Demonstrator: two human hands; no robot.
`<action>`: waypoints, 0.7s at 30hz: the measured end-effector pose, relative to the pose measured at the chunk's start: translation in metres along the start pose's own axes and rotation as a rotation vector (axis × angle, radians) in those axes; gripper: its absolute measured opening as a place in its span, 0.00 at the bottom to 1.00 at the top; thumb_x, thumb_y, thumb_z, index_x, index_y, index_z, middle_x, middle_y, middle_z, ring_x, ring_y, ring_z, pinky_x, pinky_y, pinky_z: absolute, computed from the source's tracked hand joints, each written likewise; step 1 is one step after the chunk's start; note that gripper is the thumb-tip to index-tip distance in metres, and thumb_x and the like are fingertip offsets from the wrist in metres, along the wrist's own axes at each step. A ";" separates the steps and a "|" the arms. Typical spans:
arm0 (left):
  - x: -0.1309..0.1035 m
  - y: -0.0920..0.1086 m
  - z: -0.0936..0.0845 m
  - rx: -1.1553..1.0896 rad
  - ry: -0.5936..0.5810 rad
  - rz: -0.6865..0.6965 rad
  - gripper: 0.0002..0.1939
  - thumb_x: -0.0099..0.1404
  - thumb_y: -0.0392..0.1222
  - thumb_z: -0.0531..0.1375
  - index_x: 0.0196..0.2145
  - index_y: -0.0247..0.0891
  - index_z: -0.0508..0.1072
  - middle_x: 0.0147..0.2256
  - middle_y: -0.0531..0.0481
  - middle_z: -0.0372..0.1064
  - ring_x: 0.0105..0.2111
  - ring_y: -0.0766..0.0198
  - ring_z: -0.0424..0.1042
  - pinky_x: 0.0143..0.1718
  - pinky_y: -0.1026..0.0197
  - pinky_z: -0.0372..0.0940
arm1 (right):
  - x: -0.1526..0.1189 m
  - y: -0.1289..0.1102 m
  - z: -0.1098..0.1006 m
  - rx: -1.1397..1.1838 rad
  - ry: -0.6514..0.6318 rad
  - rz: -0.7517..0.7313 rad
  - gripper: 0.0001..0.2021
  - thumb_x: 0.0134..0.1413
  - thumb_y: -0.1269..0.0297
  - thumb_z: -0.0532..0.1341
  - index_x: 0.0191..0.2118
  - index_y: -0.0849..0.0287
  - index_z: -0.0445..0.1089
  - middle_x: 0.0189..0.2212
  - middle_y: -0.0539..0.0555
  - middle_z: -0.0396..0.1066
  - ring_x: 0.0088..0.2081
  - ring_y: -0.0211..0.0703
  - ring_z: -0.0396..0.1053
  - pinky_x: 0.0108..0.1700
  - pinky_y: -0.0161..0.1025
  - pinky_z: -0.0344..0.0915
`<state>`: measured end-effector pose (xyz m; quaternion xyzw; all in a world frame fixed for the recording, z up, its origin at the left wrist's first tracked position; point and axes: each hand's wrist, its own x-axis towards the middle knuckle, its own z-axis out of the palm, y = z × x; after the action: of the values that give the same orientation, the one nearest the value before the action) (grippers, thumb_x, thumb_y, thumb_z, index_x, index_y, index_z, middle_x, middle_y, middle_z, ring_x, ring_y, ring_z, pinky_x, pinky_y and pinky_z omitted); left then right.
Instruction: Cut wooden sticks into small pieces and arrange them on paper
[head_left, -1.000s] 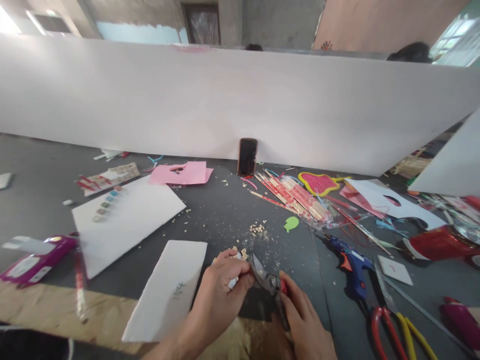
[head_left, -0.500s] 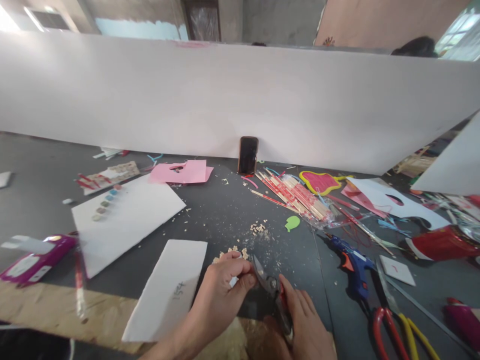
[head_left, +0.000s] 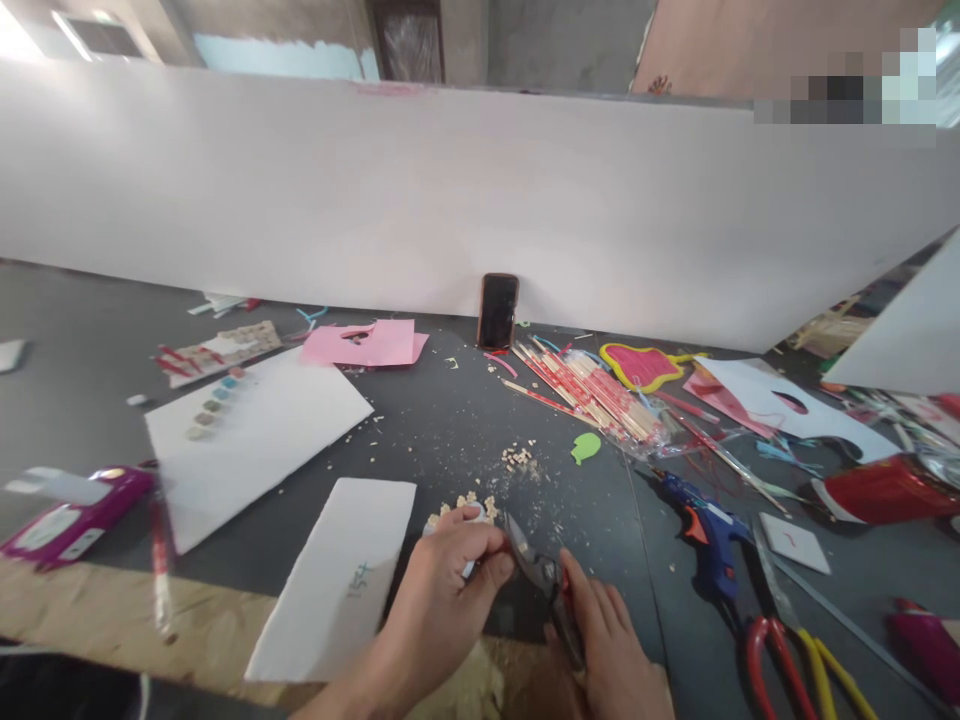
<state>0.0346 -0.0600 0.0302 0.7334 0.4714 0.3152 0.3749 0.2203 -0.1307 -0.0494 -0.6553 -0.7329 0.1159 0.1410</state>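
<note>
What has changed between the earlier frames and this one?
Only slight shifts: the right hand and the pruning shears it holds have drawn back a little. The left hand has eased back too, showing more of the small pale pieces beyond it. Nothing was visibly taken up or let go. The phone and blue glue gun stayed put.

A dark phone (head_left: 499, 312) leaned upright against a long white panel (head_left: 465, 200). To its left lay pink paper (head_left: 394, 345); to its right, a pink shape edged in yellow (head_left: 637, 366). A blue glue gun (head_left: 712, 535) and a red can (head_left: 889, 488) rested on the tabletop (head_left: 67, 400). A purple tool (head_left: 82, 525) lay beside a white board (head_left: 277, 450) bearing small coloured lumps (head_left: 212, 406)
</note>
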 end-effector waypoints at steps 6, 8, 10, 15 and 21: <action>-0.001 0.000 -0.001 0.008 0.003 -0.007 0.14 0.64 0.37 0.49 0.20 0.38 0.60 0.21 0.55 0.60 0.33 0.65 0.66 0.48 0.60 0.56 | 0.001 -0.008 -0.012 0.011 0.102 -0.024 0.26 0.53 0.62 0.51 0.58 0.58 0.48 0.45 0.59 0.67 0.45 0.48 0.65 0.42 0.43 0.67; -0.001 0.000 -0.002 0.004 0.021 -0.013 0.13 0.63 0.37 0.49 0.21 0.38 0.61 0.22 0.54 0.61 0.35 0.63 0.66 0.47 0.60 0.57 | -0.001 -0.012 -0.015 0.047 0.160 0.023 0.19 0.53 0.59 0.53 0.51 0.58 0.57 0.46 0.60 0.64 0.47 0.47 0.64 0.41 0.40 0.67; -0.001 0.001 -0.002 0.003 0.033 -0.021 0.13 0.63 0.37 0.49 0.21 0.38 0.61 0.22 0.54 0.62 0.36 0.62 0.66 0.45 0.61 0.58 | -0.003 -0.016 -0.016 0.062 0.215 0.055 0.12 0.52 0.57 0.54 0.40 0.56 0.62 0.44 0.59 0.63 0.45 0.46 0.65 0.37 0.38 0.68; -0.001 0.003 -0.003 0.012 0.028 -0.019 0.13 0.63 0.36 0.50 0.21 0.38 0.62 0.22 0.54 0.64 0.36 0.62 0.67 0.47 0.59 0.58 | -0.005 -0.020 -0.017 0.033 0.214 -0.026 0.08 0.52 0.61 0.53 0.37 0.54 0.66 0.42 0.58 0.61 0.42 0.46 0.65 0.34 0.39 0.68; -0.001 0.004 -0.003 0.016 0.030 0.014 0.12 0.62 0.35 0.51 0.21 0.38 0.62 0.21 0.55 0.62 0.34 0.63 0.67 0.50 0.57 0.55 | -0.010 -0.014 -0.006 -0.018 0.198 -0.030 0.15 0.50 0.68 0.53 0.45 0.50 0.65 0.47 0.57 0.62 0.45 0.47 0.66 0.39 0.40 0.69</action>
<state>0.0338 -0.0616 0.0349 0.7349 0.4743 0.3252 0.3595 0.2104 -0.1424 -0.0397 -0.6540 -0.7260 0.0416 0.2086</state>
